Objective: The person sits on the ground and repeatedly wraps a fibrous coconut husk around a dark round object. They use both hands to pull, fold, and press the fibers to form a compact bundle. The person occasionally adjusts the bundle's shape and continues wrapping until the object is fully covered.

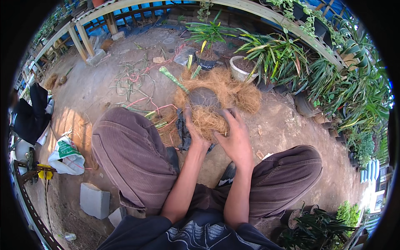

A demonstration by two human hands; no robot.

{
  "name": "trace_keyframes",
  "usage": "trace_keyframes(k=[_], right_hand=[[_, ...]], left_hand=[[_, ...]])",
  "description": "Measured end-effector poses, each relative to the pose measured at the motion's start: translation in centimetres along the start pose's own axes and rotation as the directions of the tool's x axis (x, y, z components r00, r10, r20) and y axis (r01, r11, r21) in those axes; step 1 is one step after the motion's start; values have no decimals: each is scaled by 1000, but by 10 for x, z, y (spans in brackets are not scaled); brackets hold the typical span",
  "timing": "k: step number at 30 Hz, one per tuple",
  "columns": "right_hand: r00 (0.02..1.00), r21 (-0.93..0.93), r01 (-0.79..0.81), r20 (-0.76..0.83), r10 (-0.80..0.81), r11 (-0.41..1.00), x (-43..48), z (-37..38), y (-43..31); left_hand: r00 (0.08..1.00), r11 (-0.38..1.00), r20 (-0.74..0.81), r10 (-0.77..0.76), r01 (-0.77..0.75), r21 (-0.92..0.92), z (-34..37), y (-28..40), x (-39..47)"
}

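Note:
A wad of brown coconut fibre [209, 123] is held between my two hands, low over the ground between my knees. My left hand [194, 132] presses along its left side, fingers pointing away from me. From the right, my right hand [235, 134] curls around the wad, with the thumb against its near side. Just beyond lies a dark rounded thing [203, 96], ringed by loose fibre; what it is I cannot tell. More fibre [247, 97] is heaped behind and to the right. A crumpled black plastic sheet [182, 129] shows beside my left hand.
A black pot [206, 61] and a whitish pot [243, 68], both with soil, stand past the fibre. Green strips and pink twine [134, 76] litter the ground. At left are a white sack [67, 156], a concrete block [94, 200] and a dark-clothed person [31, 114].

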State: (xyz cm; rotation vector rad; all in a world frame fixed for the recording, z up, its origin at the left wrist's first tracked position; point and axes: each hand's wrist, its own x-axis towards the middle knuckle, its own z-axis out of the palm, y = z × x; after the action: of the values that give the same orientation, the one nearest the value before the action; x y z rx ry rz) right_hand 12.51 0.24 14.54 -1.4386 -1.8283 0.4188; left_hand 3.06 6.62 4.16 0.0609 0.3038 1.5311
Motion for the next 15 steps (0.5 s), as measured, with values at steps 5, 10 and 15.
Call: trace_keyframes(k=[5,10,15], right_hand=[[997,134,48,-67,-39,990,1,-10,3],[977,92,59,-207,-39,994,5,-8,-4],[942,123,85,-332,-40,989,16,-2,-3]], left_hand=[[999,1000,-25,-24,24,7,1,-3,-4],[998,995,42,-51,48,84,3,-8,-11],[995,984,99,-16,-2,178,4,-20,-12]])
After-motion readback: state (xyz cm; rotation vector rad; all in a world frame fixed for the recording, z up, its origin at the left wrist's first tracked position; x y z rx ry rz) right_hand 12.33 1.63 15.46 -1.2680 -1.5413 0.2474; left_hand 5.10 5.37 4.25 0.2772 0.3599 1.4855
